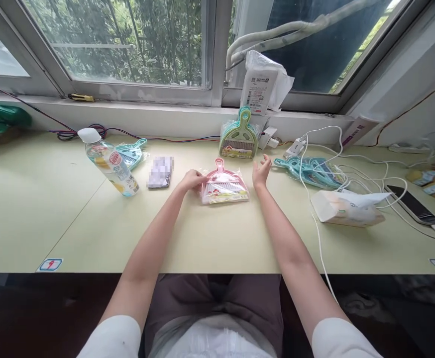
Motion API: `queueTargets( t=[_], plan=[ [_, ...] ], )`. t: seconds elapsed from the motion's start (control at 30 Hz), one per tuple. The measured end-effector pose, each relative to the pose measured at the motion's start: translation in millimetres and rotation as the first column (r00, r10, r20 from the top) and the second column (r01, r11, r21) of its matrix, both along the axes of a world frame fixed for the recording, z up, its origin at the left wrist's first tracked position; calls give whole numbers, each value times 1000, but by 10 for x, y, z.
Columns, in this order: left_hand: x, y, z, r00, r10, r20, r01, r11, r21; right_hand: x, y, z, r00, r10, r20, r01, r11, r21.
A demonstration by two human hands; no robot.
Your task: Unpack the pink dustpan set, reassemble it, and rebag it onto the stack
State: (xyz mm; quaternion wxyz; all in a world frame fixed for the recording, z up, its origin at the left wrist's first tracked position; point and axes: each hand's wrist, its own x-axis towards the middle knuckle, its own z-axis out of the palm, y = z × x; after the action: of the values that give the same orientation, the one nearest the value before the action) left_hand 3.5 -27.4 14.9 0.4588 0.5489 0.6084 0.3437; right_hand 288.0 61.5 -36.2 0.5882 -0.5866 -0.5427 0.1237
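In the middle of the table lies a pink dustpan and brush set [225,189] wrapped in clear plastic, its handle towards the window. My left hand [194,180] pinches its left edge between thumb and fingers. To the right of the set, my right hand [262,172] is raised a little with its fingers apart and nothing in them. Behind stands a green dustpan and brush set [239,139], upright against the wall under the sill. Several teal dustpan sets [310,171] in plastic lie to the right of my right hand.
On the left are a drink bottle [109,164], another teal set [132,153] and a blurred phone-sized object [160,172]. A tissue pack [346,209], loose white cables [316,223] and a phone [415,205] occupy the right. A screwdriver [82,97] rests on the sill.
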Motion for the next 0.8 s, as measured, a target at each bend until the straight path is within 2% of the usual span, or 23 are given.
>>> queueTargets(
  t=[0.13, 0.23, 0.3, 0.37, 0.43, 0.47, 0.53, 0.6, 0.67, 0.77, 0.8],
  plan=[
    [61, -207, -40, 973, -75, 218, 83, 996, -27, -178, -321, 53, 982, 154, -108, -161, 985, -55],
    [41, -258, -120, 927, -84, 366, 98, 995, -19, -285, -648, 172, 960, 277, 32, -277, 961, -8],
    [37, -224, -166, 891, -36, 453, 28, 999, 24, -340, -873, 249, 904, 334, 267, -356, 934, 35],
    [45, -159, -189, 845, 75, 530, -130, 989, 68, -378, -1064, 299, 796, 417, 440, -477, 879, 30],
    [46, -91, -190, 793, 160, 588, -268, 958, 102, -397, -1193, 322, 705, 482, 520, -561, 828, -5],
    [37, -64, -186, 776, 162, 610, -292, 949, 120, -399, -1232, 325, 678, 507, 532, -583, 812, -30],
    [-1, -28, -177, 766, 103, 634, -259, 953, 158, -393, -1262, 321, 652, 566, 504, -603, 790, -107],
    [-47, -19, -173, 764, 48, 643, -206, 963, 173, -377, -1248, 304, 653, 625, 427, -614, 767, -183],
    [-77, -28, -173, 763, 51, 644, -195, 969, 154, -349, -1206, 271, 698, 624, 352, -601, 777, -185],
    [-70, -53, -168, 755, 61, 653, -204, 968, 145, -260, -1078, 200, 824, 464, 325, -466, 881, -77],
    [-58, -60, -165, 755, 53, 654, -200, 968, 152, -218, -1006, 179, 837, 410, 362, -420, 906, -55]
  ],
)
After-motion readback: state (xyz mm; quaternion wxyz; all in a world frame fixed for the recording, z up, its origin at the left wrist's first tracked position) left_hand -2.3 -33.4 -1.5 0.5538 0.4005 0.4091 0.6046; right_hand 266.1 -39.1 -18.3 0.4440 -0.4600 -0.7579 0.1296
